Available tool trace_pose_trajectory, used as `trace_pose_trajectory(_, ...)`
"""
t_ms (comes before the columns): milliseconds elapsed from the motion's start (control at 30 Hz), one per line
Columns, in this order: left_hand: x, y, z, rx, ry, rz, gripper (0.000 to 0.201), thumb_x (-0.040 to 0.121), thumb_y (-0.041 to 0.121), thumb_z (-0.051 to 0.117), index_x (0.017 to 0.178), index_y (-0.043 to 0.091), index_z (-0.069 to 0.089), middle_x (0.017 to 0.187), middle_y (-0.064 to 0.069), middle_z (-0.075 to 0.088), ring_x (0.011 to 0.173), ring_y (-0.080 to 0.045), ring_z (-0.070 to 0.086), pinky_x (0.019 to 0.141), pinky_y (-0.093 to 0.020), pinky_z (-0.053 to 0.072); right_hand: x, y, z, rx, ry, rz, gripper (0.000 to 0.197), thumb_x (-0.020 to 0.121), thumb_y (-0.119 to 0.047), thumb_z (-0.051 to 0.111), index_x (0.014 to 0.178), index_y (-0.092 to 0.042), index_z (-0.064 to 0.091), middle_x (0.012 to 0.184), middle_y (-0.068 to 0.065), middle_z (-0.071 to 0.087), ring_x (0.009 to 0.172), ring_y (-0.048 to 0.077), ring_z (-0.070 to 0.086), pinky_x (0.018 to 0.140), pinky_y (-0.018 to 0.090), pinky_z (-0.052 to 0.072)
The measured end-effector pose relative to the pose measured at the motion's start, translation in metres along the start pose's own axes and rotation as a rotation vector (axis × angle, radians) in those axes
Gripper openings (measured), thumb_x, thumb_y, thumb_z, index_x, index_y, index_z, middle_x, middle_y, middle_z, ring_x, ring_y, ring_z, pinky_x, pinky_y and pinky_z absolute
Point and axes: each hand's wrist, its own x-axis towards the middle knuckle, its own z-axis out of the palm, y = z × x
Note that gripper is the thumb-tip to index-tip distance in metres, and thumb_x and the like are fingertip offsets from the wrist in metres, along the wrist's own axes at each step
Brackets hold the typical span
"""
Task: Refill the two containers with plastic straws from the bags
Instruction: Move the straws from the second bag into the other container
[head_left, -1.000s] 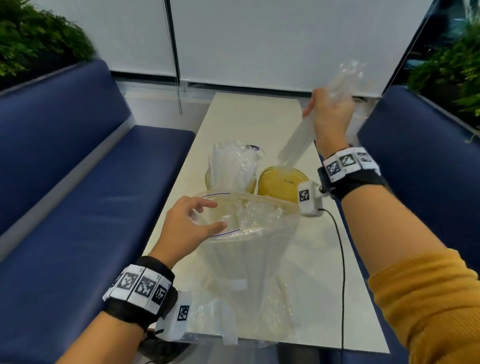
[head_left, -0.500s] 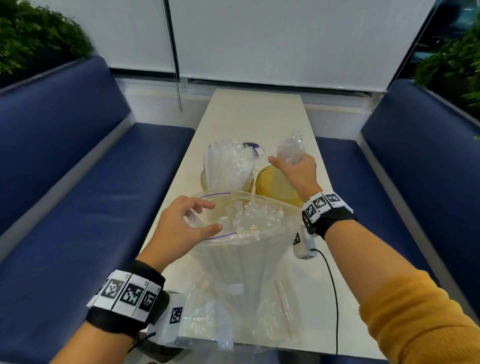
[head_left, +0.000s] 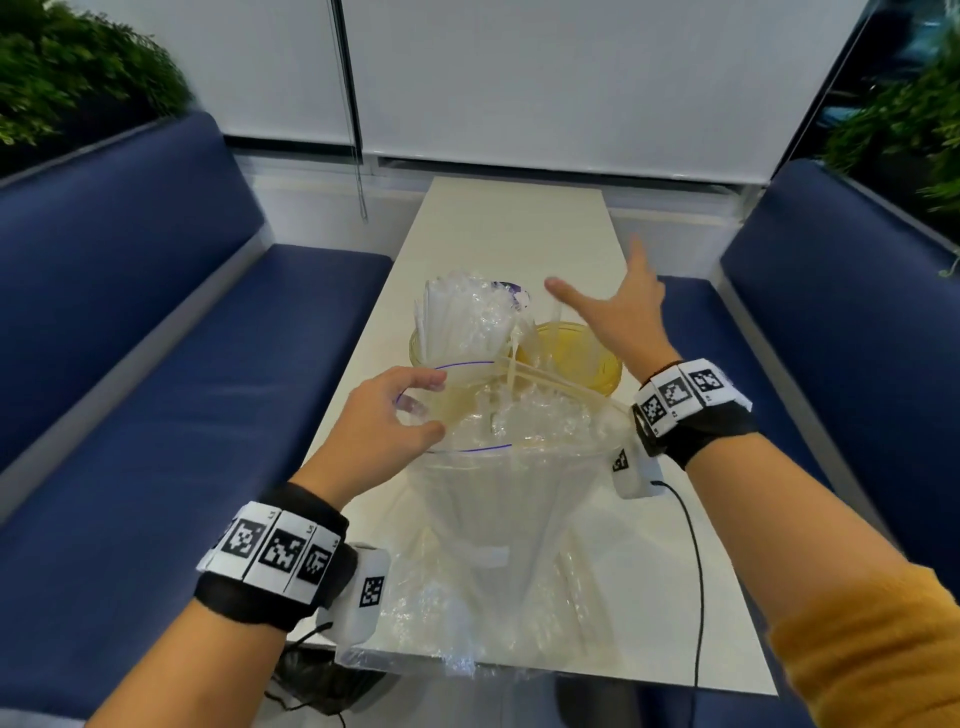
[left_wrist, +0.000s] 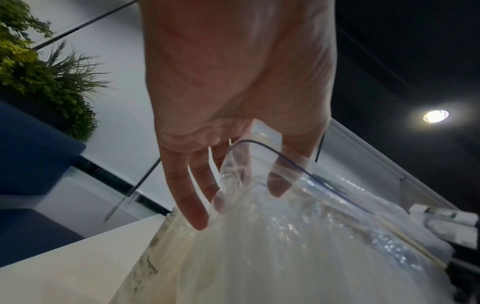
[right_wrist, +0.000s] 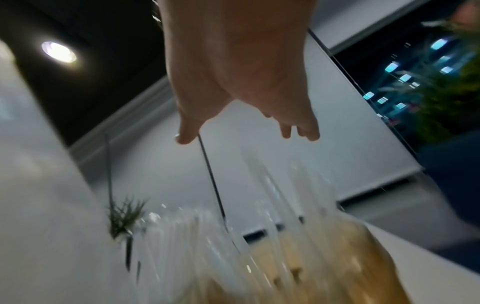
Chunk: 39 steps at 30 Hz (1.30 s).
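Note:
A clear zip bag (head_left: 514, 499) packed with wrapped plastic straws stands upright on the table, mouth open. My left hand (head_left: 395, 415) pinches its rim (left_wrist: 249, 164), thumb inside and fingers outside. Behind it stand two amber containers: the left container (head_left: 418, 353) is crammed with straws (head_left: 462, 322), while the right container (head_left: 587, 358) holds a few straws that lean out across its rim (right_wrist: 280, 236). My right hand (head_left: 618, 312) hovers above the right container with fingers spread and holds nothing (right_wrist: 246, 102).
The long white table (head_left: 498, 234) runs away from me between two blue benches (head_left: 156, 338) (head_left: 841, 312). A flattened plastic bag (head_left: 467, 623) lies at the near edge under the upright one. A black cable (head_left: 696, 571) trails over the right side.
My right hand brought a bundle of straws down from high up to the right container and released it. It now hovers open above the container. My left hand kept its hold on the bag.

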Motion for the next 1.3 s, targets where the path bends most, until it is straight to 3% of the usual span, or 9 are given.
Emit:
trace_pose_trajectory(133, -0.001, 0.003, 0.004, 0.033, -0.031, 0.022, 0.057, 0.079, 0.012, 0.075, 0.131, 0.028, 0.059, 0.130, 0.019, 0.059, 0.107, -0.006, 0.062, 0.075, -0.017, 0.050, -0.031, -0.060, -0.024, -0.125, 0.207, -0.417, 0.044, 0.090, -0.052, 0.066, 0.120, -0.020, 0.063, 0.117, -0.003, 0.061, 0.109, 0.015, 0.057, 0.096, 0.033, 0.050)
trace_pose_trajectory(267, -0.001, 0.007, 0.008, 0.008, -0.039, 0.027, 0.068, 0.076, 0.010, 0.078, 0.137, 0.023, 0.053, 0.136, 0.014, 0.054, 0.109, -0.007, 0.060, 0.076, -0.020, 0.051, -0.080, -0.103, -0.024, -0.244, -0.298, -0.531, 0.033, 0.094, -0.041, 0.065, 0.083, -0.012, 0.076, 0.071, -0.002, 0.072, 0.065, 0.013, 0.067, 0.070, 0.032, 0.057)
trace_pose_trajectory(333, 0.000, 0.009, 0.010, -0.021, -0.049, 0.037, 0.073, 0.073, 0.008, 0.079, 0.140, 0.023, 0.052, 0.137, 0.012, 0.053, 0.107, -0.005, 0.060, 0.074, -0.018, 0.051, -0.098, -0.099, -0.009, -0.519, -0.522, -0.545, 0.039, 0.092, -0.050, 0.061, 0.089, -0.016, 0.078, 0.081, -0.001, 0.075, 0.076, 0.015, 0.069, 0.075, 0.033, 0.057)
trace_pose_trajectory(467, -0.001, 0.012, 0.014, -0.016, -0.072, 0.082, 0.077, 0.073, 0.009, 0.081, 0.142, 0.022, 0.050, 0.136, 0.012, 0.053, 0.103, -0.003, 0.060, 0.074, -0.016, 0.051, -0.112, -0.070, 0.025, -1.057, -0.587, -0.538, 0.060, 0.092, -0.067, 0.047, 0.136, -0.027, 0.059, 0.131, 0.003, 0.060, 0.122, 0.025, 0.055, 0.093, 0.040, 0.049)
trace_pose_trajectory(600, -0.002, 0.010, 0.012, -0.016, -0.049, 0.088, 0.079, 0.071, 0.007, 0.081, 0.141, 0.024, 0.050, 0.133, 0.013, 0.053, 0.098, -0.005, 0.059, 0.073, -0.016, 0.048, -0.116, -0.052, 0.040, -1.323, -0.581, -0.554, 0.063, 0.093, -0.070, 0.042, 0.133, -0.023, 0.056, 0.128, 0.006, 0.060, 0.117, 0.030, 0.057, 0.082, 0.039, 0.043)
trace_pose_trajectory(833, -0.003, 0.006, 0.013, -0.022, -0.041, 0.096, 0.078, 0.070, 0.014, 0.084, 0.140, 0.025, 0.052, 0.132, 0.012, 0.053, 0.098, -0.006, 0.058, 0.075, -0.016, 0.046, -0.114, -0.054, 0.041, -1.106, -0.507, -0.702, 0.042, 0.105, -0.046, 0.038, 0.112, -0.012, 0.063, 0.105, 0.007, 0.069, 0.093, 0.029, 0.067, 0.064, 0.032, 0.038)
trace_pose_trajectory(1067, -0.008, 0.012, 0.018, -0.012, -0.021, 0.098, 0.089, 0.057, 0.049, 0.094, 0.134, 0.029, 0.055, 0.128, 0.015, 0.051, 0.096, -0.002, 0.054, 0.076, -0.013, 0.042, -0.109, -0.081, 0.021, -0.945, -0.433, -0.694, 0.038, 0.105, -0.047, 0.038, 0.098, -0.015, 0.056, 0.089, 0.007, 0.060, 0.075, 0.025, 0.054, 0.063, 0.032, 0.034)
trace_pose_trajectory(1200, -0.010, 0.021, 0.027, 0.007, 0.021, 0.035, 0.099, 0.051, 0.060, 0.092, 0.133, 0.022, 0.052, 0.119, 0.009, 0.049, 0.100, -0.007, 0.050, 0.089, -0.027, 0.048, -0.109, -0.111, 0.010, -0.845, -0.346, -0.762, 0.034, 0.105, -0.044, 0.044, 0.097, -0.013, 0.056, 0.086, 0.004, 0.057, 0.073, 0.021, 0.046, 0.064, 0.033, 0.035)
trace_pose_trajectory(1300, -0.008, 0.031, 0.037, -0.095, 0.082, -0.011, 0.076, 0.046, 0.063, 0.092, 0.103, 0.027, 0.057, 0.106, 0.006, 0.054, 0.102, -0.015, 0.056, 0.088, -0.038, 0.054, -0.110, -0.124, 0.014, -0.814, -0.332, -0.784, 0.035, 0.105, -0.042, 0.045, 0.104, -0.010, 0.060, 0.086, 0.003, 0.051, 0.074, 0.021, 0.045, 0.065, 0.033, 0.033)
